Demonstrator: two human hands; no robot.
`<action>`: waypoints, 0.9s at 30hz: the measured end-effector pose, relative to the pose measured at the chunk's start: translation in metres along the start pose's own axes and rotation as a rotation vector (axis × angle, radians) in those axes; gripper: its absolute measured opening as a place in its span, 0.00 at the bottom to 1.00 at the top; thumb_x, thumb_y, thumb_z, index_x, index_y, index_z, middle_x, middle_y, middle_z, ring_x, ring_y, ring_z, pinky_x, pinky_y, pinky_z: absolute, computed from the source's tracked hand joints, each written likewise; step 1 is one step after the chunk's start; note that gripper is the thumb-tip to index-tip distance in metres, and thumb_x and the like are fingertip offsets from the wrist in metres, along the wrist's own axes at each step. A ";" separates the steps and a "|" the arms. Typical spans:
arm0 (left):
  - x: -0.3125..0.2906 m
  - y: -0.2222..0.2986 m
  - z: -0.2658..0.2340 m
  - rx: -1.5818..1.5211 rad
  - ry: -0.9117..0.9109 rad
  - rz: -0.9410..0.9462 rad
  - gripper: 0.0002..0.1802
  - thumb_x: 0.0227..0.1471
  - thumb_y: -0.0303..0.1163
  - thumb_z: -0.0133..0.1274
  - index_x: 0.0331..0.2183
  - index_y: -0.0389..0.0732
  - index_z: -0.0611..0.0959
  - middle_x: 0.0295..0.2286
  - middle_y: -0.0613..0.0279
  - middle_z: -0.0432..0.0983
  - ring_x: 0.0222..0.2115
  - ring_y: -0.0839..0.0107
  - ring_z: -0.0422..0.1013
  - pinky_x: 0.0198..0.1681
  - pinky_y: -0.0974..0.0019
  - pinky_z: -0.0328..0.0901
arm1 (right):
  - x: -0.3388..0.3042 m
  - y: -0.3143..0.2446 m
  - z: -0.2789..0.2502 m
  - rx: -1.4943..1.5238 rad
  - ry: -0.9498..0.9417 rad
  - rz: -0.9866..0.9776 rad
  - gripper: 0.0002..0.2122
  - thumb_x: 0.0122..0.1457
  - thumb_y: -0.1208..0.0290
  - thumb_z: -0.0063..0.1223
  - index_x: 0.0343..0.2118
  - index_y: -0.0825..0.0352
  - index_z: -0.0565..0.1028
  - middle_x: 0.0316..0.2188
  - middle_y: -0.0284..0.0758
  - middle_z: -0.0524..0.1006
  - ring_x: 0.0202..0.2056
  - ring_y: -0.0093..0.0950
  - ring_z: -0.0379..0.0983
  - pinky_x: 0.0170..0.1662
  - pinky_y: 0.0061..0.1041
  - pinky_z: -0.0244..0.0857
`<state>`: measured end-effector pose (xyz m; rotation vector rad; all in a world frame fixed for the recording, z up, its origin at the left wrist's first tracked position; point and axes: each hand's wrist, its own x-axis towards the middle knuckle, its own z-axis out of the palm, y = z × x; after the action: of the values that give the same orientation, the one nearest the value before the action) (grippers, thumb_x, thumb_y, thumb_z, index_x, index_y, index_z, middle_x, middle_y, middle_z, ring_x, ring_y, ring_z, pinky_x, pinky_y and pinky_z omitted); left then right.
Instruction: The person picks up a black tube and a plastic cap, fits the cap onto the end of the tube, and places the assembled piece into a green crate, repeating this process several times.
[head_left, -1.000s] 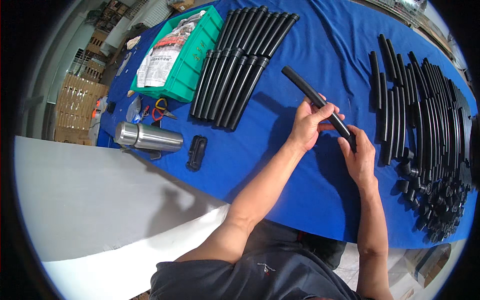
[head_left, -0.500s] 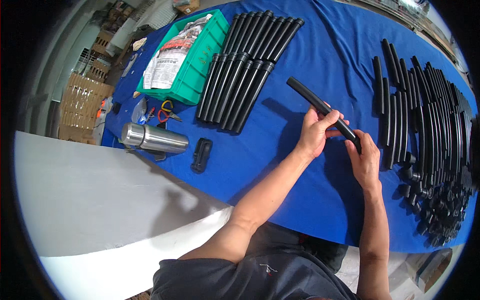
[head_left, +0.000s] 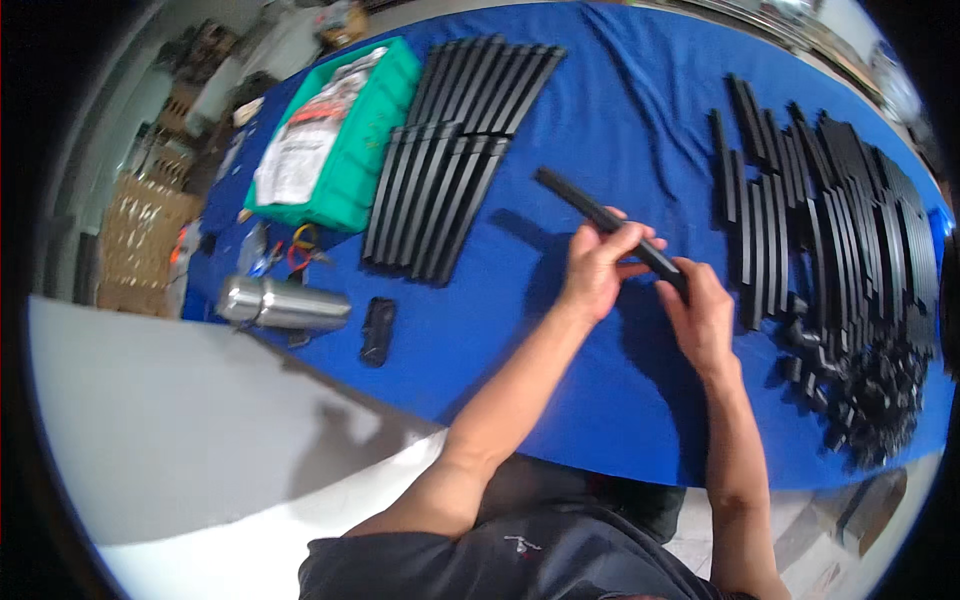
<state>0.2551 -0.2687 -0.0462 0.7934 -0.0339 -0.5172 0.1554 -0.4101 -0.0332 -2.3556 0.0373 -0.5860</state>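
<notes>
Both hands grip one black tube (head_left: pixel 573 193) above the blue cloth, its far end pointing up and to the left. My left hand (head_left: pixel 598 268) wraps around its middle. Closed about the lower right end is my right hand (head_left: pixel 704 314); the fingers hide that end, so I cannot tell whether a cap sits there. Left of the hands, two rows of black tubes with thicker collars (head_left: pixel 425 200) lie side by side. To the right are many loose black tubes (head_left: pixel 768 245), with a heap of small black caps (head_left: pixel 870 395) at their near end.
A green crate (head_left: pixel 345 190) with newspaper (head_left: pixel 300 150) stands at the far left. Near it lie scissors (head_left: pixel 303 250) with red and yellow handles, a steel flask (head_left: pixel 290 304) and a dark oblong object (head_left: pixel 377 331). The blue cloth (head_left: pixel 540 400) covers the table to its near edge.
The whole scene has shifted leftward in the picture as the head view turned, and it is blurred. Both hands keep the same hold on the tube.
</notes>
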 end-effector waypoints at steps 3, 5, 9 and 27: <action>-0.002 0.005 -0.003 0.007 -0.011 -0.006 0.17 0.54 0.29 0.57 0.43 0.43 0.69 0.35 0.50 0.78 0.38 0.54 0.77 0.36 0.53 0.78 | 0.003 0.001 0.004 -0.102 0.059 -0.150 0.16 0.50 0.71 0.64 0.41 0.68 0.73 0.31 0.41 0.75 0.32 0.41 0.75 0.36 0.37 0.70; -0.001 0.010 -0.007 0.020 -0.043 -0.012 0.12 0.55 0.27 0.56 0.40 0.44 0.71 0.35 0.51 0.78 0.38 0.54 0.78 0.36 0.54 0.78 | 0.002 0.000 0.005 -0.070 0.063 -0.171 0.17 0.49 0.70 0.65 0.42 0.67 0.73 0.32 0.41 0.75 0.32 0.41 0.75 0.35 0.37 0.70; 0.000 0.007 -0.007 0.018 -0.090 -0.013 0.08 0.56 0.27 0.54 0.38 0.44 0.72 0.34 0.52 0.78 0.39 0.55 0.78 0.37 0.56 0.78 | 0.000 0.002 0.002 0.059 -0.015 -0.030 0.17 0.49 0.70 0.66 0.40 0.69 0.74 0.28 0.42 0.75 0.29 0.40 0.75 0.31 0.34 0.68; -0.006 0.002 0.011 0.036 0.074 -0.049 0.11 0.56 0.26 0.55 0.40 0.43 0.71 0.35 0.50 0.78 0.40 0.54 0.76 0.41 0.52 0.75 | -0.004 0.009 0.007 -0.144 0.099 -0.087 0.15 0.48 0.68 0.63 0.38 0.65 0.72 0.28 0.37 0.73 0.31 0.38 0.74 0.32 0.36 0.70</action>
<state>0.2483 -0.2722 -0.0362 0.8499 0.0443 -0.5347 0.1563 -0.4123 -0.0451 -2.4753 0.0221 -0.7644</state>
